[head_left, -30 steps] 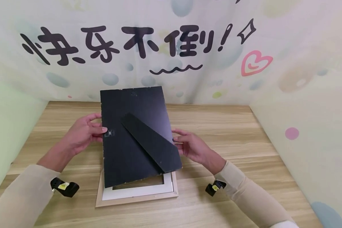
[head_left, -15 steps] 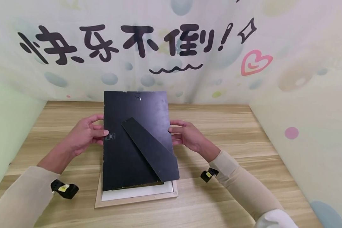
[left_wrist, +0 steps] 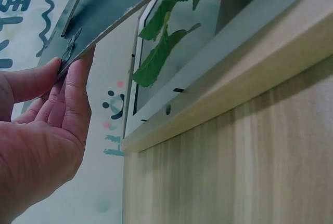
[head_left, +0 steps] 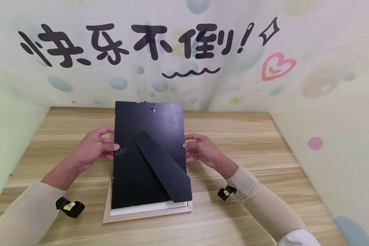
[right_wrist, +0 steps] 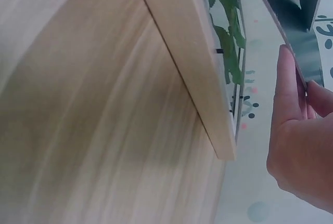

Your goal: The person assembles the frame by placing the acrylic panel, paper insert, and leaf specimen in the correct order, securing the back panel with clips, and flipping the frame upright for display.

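Observation:
A black picture frame backboard (head_left: 147,123) with a slanting easel stand (head_left: 164,167) is held tilted over a pale wooden picture frame (head_left: 150,215). My left hand (head_left: 93,148) pinches its left edge, thumb on the black face and fingers behind. On the opposite edge, my right hand (head_left: 204,150) pinches it the same way. In the left wrist view the far part of the board is raised above the frame, which lies face down on the table. Inside the frame show a white border (left_wrist: 156,107) and a green leaf picture (left_wrist: 161,52). The head view hides most of the frame under the board.
The wood-grain table (head_left: 233,215) runs back to a printed cloth wall (head_left: 203,92) with black lettering. Side walls rise at left and right. A small black wrist camera (head_left: 70,207) sits on the left sleeve, another wrist camera (head_left: 227,193) on the right.
The backboard has straightened and come down and nearer over the frame, covering more of its opening. Both hands have kept their grip and moved with it.

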`<state>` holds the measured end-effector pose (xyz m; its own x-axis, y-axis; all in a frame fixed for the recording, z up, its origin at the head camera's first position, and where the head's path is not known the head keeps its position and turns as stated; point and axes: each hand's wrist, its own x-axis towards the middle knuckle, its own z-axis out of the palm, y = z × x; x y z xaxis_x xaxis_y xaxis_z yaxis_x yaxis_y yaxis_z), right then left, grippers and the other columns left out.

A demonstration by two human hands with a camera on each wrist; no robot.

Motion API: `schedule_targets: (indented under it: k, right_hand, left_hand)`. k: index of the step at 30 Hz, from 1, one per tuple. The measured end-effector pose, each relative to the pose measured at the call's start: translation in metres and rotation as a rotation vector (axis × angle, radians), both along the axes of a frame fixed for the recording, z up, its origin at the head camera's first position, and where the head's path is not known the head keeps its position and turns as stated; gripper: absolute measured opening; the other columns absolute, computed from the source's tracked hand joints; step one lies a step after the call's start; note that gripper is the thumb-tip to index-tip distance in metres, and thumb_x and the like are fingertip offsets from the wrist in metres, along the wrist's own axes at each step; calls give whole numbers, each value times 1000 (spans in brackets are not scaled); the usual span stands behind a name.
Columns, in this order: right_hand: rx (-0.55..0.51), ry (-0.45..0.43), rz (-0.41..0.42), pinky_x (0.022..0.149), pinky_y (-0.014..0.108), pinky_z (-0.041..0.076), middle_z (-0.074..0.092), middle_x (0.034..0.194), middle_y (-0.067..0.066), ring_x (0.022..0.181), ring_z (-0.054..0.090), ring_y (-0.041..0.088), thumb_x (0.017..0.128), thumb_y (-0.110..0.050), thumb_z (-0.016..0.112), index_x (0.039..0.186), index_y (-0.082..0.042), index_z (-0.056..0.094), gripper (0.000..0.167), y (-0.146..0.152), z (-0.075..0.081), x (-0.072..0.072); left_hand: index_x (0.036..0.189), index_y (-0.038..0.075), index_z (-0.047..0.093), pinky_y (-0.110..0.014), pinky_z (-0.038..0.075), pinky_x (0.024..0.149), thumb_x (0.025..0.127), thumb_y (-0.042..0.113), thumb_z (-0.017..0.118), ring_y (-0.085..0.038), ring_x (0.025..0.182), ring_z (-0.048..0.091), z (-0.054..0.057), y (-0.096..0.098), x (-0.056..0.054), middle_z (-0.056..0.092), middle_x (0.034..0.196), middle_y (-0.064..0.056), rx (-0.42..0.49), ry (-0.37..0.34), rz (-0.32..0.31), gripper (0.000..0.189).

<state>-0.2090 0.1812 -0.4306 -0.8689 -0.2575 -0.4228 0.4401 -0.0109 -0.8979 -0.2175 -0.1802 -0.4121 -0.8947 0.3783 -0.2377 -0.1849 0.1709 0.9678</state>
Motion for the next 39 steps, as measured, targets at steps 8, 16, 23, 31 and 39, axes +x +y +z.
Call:
schedule_targets:
  k: [8, 16, 23, 31, 39]
  right_hand:
    - [-25, -8, 20, 62, 38, 59, 66, 81, 3, 64, 68, 17, 93, -3, 58, 119, -7, 53, 26, 2, -8, 7]
    - [-42, -35, 42, 64, 41, 59, 65, 81, 3, 64, 67, 18, 92, -4, 60, 116, -9, 55, 26, -3, -11, 6]
    - [-23, -33, 28, 62, 40, 59, 64, 81, 3, 67, 66, 19, 92, -5, 61, 118, -9, 56, 27, -3, -16, 7]
    - [0, -37, 2, 63, 39, 58, 62, 87, 4, 73, 64, 19, 91, -5, 62, 117, -7, 55, 28, -3, -21, 9]
    - [60, 5, 14, 63, 36, 58, 63, 87, 3, 74, 60, 18, 91, -4, 61, 118, -3, 55, 28, -3, -30, 9]
  left_hand:
    - [142, -3, 28, -33, 58, 60, 90, -3, 61, -14, 61, 63, -8, 0, 6, 66, 76, 4, 10, -12, 2, 61]
    - [146, -2, 26, -33, 58, 62, 91, -2, 61, -15, 63, 64, -14, -6, 10, 65, 81, 1, -25, -15, 8, 65]
    - [147, -2, 24, -34, 59, 65, 93, 0, 60, -13, 69, 66, -18, -6, 12, 66, 84, 2, -37, -25, 0, 65]
    - [145, -2, 27, -36, 59, 69, 92, 2, 60, -12, 74, 61, -22, -2, 12, 58, 88, 0, -86, -22, -18, 62]
    - [149, -11, 17, -33, 58, 72, 93, 4, 61, -12, 80, 61, -27, 1, 9, 49, 102, -13, -204, 7, -61, 73]
